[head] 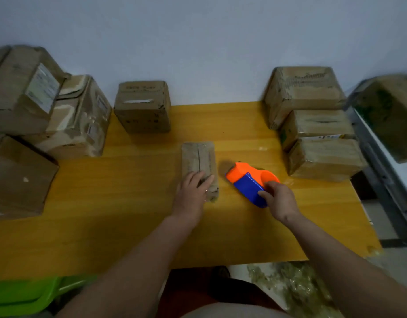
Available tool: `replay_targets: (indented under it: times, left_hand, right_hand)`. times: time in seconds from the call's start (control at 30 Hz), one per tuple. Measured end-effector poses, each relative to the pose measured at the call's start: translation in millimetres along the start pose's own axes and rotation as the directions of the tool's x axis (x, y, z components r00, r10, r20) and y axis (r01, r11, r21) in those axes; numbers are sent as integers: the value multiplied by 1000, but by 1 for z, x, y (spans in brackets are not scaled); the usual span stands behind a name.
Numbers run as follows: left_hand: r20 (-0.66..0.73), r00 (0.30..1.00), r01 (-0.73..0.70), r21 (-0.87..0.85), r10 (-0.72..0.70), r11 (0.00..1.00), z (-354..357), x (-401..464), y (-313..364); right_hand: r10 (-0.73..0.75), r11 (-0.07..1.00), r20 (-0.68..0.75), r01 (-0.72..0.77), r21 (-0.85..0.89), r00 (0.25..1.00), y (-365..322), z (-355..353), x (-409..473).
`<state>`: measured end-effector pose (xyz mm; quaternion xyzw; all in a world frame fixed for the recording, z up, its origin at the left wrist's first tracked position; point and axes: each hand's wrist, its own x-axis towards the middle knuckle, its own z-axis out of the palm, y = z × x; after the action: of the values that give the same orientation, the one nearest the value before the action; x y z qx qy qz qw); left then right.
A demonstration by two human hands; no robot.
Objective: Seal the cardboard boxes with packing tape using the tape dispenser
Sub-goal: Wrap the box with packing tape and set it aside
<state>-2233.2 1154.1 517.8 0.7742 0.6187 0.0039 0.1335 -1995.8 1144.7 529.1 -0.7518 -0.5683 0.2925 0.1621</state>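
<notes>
Head view, looking down at a yellow wood-grain desk (pixel 129 214).

Right hand (pixel 279 199): fingers curled round the blue rear part of the dispenser (pixel 250 181), gripping it. Dispenser is orange in front, blue behind, nose pointing away and left; whether it rests on the desk or sits just above it cannot be told. It casts a dark shadow beyond its nose.

Left hand (pixel 193 191): fingers straight, flat on the near end of the small box (pixel 199 166), pressing it down. Box is flat, narrow, brown cardboard, long axis running away from the person; a dark seam runs down its middle, with a glossy sheen at its far end. It lies just left of the dispenser, not touching it.

Beyond the left hand: a cube box (pixel 143 106) at the wall, flap slit on top. Far left: a left stack (pixel 37 106) of worn, taped boxes. Beyond the right hand: a right stack (pixel 312 122) of three boxes, glossy with tape.
</notes>
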Motion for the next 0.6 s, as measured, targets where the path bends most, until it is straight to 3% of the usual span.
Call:
replay_targets:
  times: [0.13, 0.23, 0.3, 0.37, 0.5, 0.6]
  left_hand:
    - [-62, 990, 114, -203, -128, 973, -24, 11, 15]
    - [-114, 971, 126, -511, -212, 850, -49, 18, 27]
    - [59, 979, 172, -757, -196, 630, -68, 22, 36]
    - [241, 959, 283, -858, -151, 428, -79, 23, 41]
    - [378, 925, 375, -895, -37, 239, -86, 15, 36]
    - [437, 899, 419, -880, 34, 222, -88, 7, 30]
  right_hand:
    - [-114, 972, 29, 105, 212, 993, 1, -25, -15]
    - [-188, 915, 91, 141, 378, 978, -2, -44, -27]
    - [-238, 892, 150, 155, 424, 960, -4, -53, -34]
    - [-285, 870, 207, 162, 466, 936, -7, -59, -40]
    - [-312, 835, 285, 119, 536, 906, -10, -65, -47]
    - [-330, 844, 372, 95, 528, 867, -13, -68, -48]
